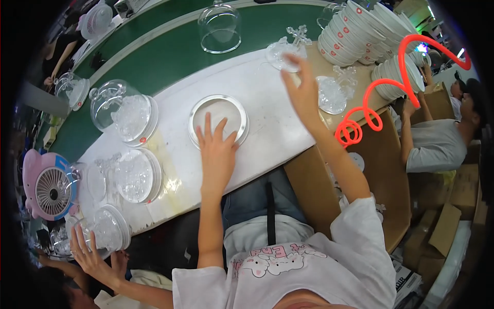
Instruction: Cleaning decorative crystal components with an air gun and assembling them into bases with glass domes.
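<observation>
On the white worktop beside the green belt, your left hand (pixel 217 149) lies flat, fingers spread, on the round white plastic ring base (pixel 218 119), while your right hand (pixel 303 90), fingers apart, reaches far right to the clear plastic snowflake piece (pixel 282 51), so next you must close on it carefully.

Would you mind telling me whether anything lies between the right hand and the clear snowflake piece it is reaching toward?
Nothing visible does. The right hand has its fingertips right at the clear snowflake piece on the white worktop, with no object between them.

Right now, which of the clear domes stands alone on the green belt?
The clear dome at the top centre, upright and empty; the other domes lie on the white table.
</observation>
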`<control>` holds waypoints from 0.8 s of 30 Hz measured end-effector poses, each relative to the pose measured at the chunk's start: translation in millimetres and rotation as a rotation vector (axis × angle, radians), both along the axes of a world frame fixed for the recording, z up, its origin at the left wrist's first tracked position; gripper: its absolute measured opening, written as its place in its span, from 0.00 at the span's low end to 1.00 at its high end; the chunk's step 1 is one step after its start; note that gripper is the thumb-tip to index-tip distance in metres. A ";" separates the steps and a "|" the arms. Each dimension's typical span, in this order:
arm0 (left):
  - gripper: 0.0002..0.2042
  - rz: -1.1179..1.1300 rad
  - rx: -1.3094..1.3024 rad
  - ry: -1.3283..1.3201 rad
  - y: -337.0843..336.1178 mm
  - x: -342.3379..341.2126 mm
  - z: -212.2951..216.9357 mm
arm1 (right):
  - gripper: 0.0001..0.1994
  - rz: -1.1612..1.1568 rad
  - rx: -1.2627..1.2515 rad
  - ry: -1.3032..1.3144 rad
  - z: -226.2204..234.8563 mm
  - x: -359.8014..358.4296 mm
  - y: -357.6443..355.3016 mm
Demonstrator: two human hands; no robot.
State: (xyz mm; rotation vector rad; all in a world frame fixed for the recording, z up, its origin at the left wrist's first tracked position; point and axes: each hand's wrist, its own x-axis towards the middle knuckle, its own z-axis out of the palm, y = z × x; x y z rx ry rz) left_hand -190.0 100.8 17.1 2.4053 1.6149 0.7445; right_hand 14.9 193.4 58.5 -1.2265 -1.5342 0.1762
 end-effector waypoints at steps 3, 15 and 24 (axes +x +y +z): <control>0.14 -0.017 -0.032 0.021 -10.2 -27.3 9.6 | 0.21 -0.344 0.196 -0.228 9.4 45.2 66.5; 0.05 0.245 0.089 -0.526 -37.4 -54.6 -5.5 | 0.25 -0.209 -0.544 -0.402 0.2 86.9 126.7; 0.22 0.137 0.114 -0.041 -8.7 13.4 1.2 | 0.17 0.280 -0.289 -0.706 29.6 65.7 64.3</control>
